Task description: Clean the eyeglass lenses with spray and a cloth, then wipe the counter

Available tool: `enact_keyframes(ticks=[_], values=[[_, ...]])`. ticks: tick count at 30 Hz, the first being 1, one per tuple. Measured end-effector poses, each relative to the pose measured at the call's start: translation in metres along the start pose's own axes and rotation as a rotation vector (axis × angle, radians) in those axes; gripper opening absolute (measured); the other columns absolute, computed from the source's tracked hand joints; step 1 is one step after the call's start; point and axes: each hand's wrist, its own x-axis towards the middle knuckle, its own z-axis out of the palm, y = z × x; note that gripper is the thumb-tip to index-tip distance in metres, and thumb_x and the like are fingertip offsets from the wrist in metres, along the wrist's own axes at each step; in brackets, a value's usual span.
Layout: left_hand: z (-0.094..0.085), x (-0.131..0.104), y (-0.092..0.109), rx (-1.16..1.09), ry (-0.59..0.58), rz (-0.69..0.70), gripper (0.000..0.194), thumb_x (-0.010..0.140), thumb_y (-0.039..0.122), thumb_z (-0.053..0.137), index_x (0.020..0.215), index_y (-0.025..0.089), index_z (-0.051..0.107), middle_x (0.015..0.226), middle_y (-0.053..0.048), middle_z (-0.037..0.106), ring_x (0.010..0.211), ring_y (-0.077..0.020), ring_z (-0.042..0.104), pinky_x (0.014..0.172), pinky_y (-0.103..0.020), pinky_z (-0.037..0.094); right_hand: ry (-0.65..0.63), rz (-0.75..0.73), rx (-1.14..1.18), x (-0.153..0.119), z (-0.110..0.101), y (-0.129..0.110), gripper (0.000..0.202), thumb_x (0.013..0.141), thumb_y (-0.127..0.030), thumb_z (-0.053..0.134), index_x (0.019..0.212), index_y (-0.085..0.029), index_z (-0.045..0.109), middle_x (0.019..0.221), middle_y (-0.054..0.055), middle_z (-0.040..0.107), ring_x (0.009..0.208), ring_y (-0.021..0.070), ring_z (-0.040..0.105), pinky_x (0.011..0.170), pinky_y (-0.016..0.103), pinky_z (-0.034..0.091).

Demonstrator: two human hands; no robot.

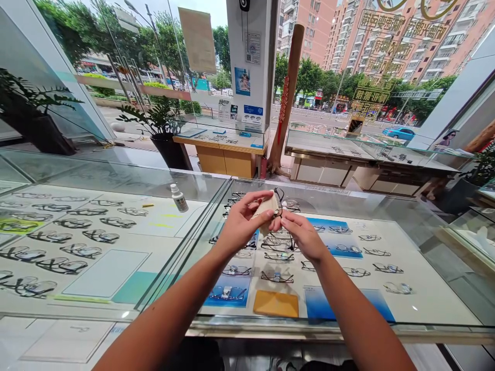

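Observation:
Above the glass display case, my left hand (244,219) is closed on a cream cloth (266,214), pressed against a pair of dark-framed glasses (279,198). My right hand (303,234) pinches the same glasses from the right, its fingertips close to those of my left hand. The frame is tilted upright, and the cloth and fingers hide part of it. Below my hands, rows of glasses (277,277) lie inside the case. A mustard-yellow flat case (276,304) sits near the front edge.
A small white spray bottle (179,198) stands on the left counter's glass top (209,186). More glasses (62,265) fill the left case. Beyond are a potted plant (170,139), a wooden cabinet (226,161), a leaning wooden trunk (288,93) and further display counters (325,167).

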Motion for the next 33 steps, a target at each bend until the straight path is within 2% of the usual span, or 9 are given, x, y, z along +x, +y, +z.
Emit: enact_keyframes(ticks=[2,5,9,15,17,22,26,29,33], values=[[-0.001,0.0,0.001,0.019,-0.021,-0.001,0.047,0.084,0.03,0.086,0.13,0.023,0.075,0.12,-0.008,0.073,0.103,-0.0188,0.069,0.092,-0.029,0.056,-0.009,0.01,0.014,0.0,0.001,-0.001,0.033,0.108,-0.047,0.059,0.092,-0.021,0.073,0.097,0.006,0.066,0.102,0.0256,0.061,0.1,0.037,0.044],[-0.003,0.0,0.002,0.012,-0.047,-0.034,0.051,0.088,0.033,0.082,0.138,0.027,0.072,0.115,-0.007,0.073,0.089,-0.016,0.067,0.081,-0.027,0.055,-0.008,0.032,0.014,0.0,0.001,-0.003,0.034,0.107,-0.049,0.061,0.091,-0.021,0.073,0.095,0.006,0.066,0.1,0.0259,0.062,0.1,0.037,0.045],[-0.001,0.001,0.001,-0.015,0.062,-0.039,0.038,0.095,0.045,0.074,0.126,0.024,0.077,0.112,-0.007,0.072,0.087,-0.0153,0.065,0.076,-0.027,0.054,-0.002,0.044,0.0,0.0,0.001,-0.002,0.035,0.106,-0.051,0.061,0.092,-0.022,0.074,0.096,0.006,0.065,0.1,0.0259,0.061,0.1,0.038,0.046],[0.0,0.005,-0.001,-0.212,0.139,-0.197,0.057,0.073,0.043,0.096,0.111,0.022,0.059,0.088,0.002,0.067,0.073,-0.0118,0.064,0.071,-0.024,0.052,-0.025,0.017,-0.079,-0.001,-0.002,-0.003,0.034,0.109,-0.049,0.058,0.093,-0.022,0.073,0.099,0.006,0.067,0.103,0.0259,0.06,0.101,0.038,0.043],[-0.001,0.006,-0.001,-0.212,0.108,-0.258,0.054,0.072,0.044,0.096,0.103,0.02,0.058,0.083,0.002,0.068,0.069,-0.0117,0.064,0.068,-0.024,0.05,-0.035,0.014,-0.124,-0.001,-0.002,-0.005,0.036,0.109,-0.05,0.057,0.093,-0.022,0.073,0.099,0.006,0.066,0.102,0.0259,0.059,0.1,0.038,0.042],[-0.005,0.006,0.001,-0.105,-0.127,-0.306,0.045,0.084,0.057,0.083,0.088,0.015,0.067,0.071,-0.003,0.07,0.063,-0.0157,0.064,0.062,-0.027,0.048,-0.062,0.03,-0.172,-0.001,-0.002,-0.01,0.042,0.108,-0.057,0.056,0.091,-0.022,0.072,0.098,0.007,0.065,0.102,0.0271,0.059,0.098,0.039,0.043],[-0.004,0.007,-0.001,-0.055,-0.108,-0.248,0.041,0.086,0.054,0.083,0.089,0.015,0.071,0.077,-0.003,0.071,0.069,-0.0148,0.063,0.07,-0.028,0.05,-0.084,0.042,-0.169,0.0,-0.004,-0.009,0.043,0.107,-0.059,0.057,0.09,-0.022,0.071,0.1,0.007,0.067,0.103,0.0276,0.06,0.1,0.04,0.044],[0.001,0.007,-0.002,-0.123,-0.087,-0.233,0.04,0.085,0.051,0.085,0.097,0.016,0.069,0.077,-0.002,0.071,0.067,-0.0146,0.063,0.071,-0.029,0.051,-0.08,0.064,-0.125,0.001,-0.006,-0.003,0.041,0.107,-0.057,0.059,0.09,-0.021,0.071,0.099,0.007,0.067,0.103,0.0271,0.061,0.101,0.039,0.044],[0.007,0.005,-0.004,-0.264,-0.18,-0.255,0.038,0.089,0.049,0.081,0.101,0.019,0.062,0.065,0.001,0.065,0.059,-0.0136,0.059,0.063,-0.026,0.045,-0.045,0.101,-0.007,0.002,-0.006,0.005,0.038,0.105,-0.054,0.063,0.089,-0.02,0.073,0.096,0.006,0.067,0.103,0.026,0.062,0.102,0.038,0.044]])
